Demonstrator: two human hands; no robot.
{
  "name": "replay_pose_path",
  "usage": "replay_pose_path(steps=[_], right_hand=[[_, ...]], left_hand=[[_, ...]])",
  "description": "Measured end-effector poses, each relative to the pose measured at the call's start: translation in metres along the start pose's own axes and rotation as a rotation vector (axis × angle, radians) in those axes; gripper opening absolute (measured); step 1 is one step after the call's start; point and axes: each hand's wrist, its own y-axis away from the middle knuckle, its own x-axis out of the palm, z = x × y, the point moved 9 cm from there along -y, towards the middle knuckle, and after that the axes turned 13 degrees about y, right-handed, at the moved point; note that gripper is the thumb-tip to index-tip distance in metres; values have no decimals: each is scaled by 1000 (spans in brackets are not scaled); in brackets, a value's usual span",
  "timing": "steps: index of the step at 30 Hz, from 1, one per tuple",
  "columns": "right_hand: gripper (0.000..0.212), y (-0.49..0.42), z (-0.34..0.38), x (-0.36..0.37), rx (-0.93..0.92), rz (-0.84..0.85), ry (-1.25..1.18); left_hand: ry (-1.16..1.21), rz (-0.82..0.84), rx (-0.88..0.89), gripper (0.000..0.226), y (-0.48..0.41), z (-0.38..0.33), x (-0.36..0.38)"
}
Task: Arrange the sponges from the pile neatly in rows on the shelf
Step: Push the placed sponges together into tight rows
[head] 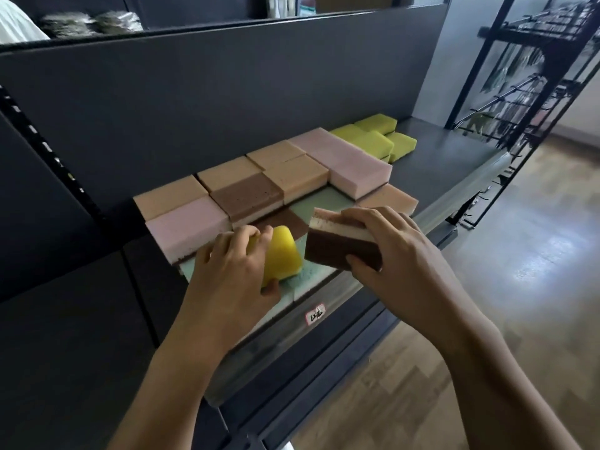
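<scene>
Now we grip a yellow sponge in our left hand and a brown sponge in our right hand, above the shelf; careless placement could shove neighbouring rows askew.

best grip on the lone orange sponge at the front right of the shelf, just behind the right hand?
Take the orange sponge across its two long side faces, coming down from above and from the aisle side. It lies flat with its top bare, and its right side is free; the pink block crowds its back left edge, and the right hand with the brown sponge covers the front.
</scene>
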Motion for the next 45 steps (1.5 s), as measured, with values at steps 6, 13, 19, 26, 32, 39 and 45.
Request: replay_pose_path(steps=[6, 13, 19, 26, 32, 39, 45], right_hand=[[60, -16, -3, 4, 2, -10, 1], [62, -26, 1, 9, -17, -30, 26], [59, -26, 3, 4, -60, -32, 22], [57, -24, -21, 5, -61, -35, -50], [60, -36, -57, 6, -107, -20, -159], [60, -51, -119, 9, -158, 45, -247], [65, -60, -190, -3, -262, 19, -258]], left_hand=[[162, 75, 18, 69, -13, 8, 6], [281, 24, 135, 79, -35, -5, -3], [356, -68, 303, 71, -53, -34, -6], [430, -88, 318, 44, -58, -50, -6], [458, -128, 325, 40, -70, -70, -3], [453, -127, 252, 37, -102, -118, 24], [534, -69, 165, 71, -141, -163, 60]])
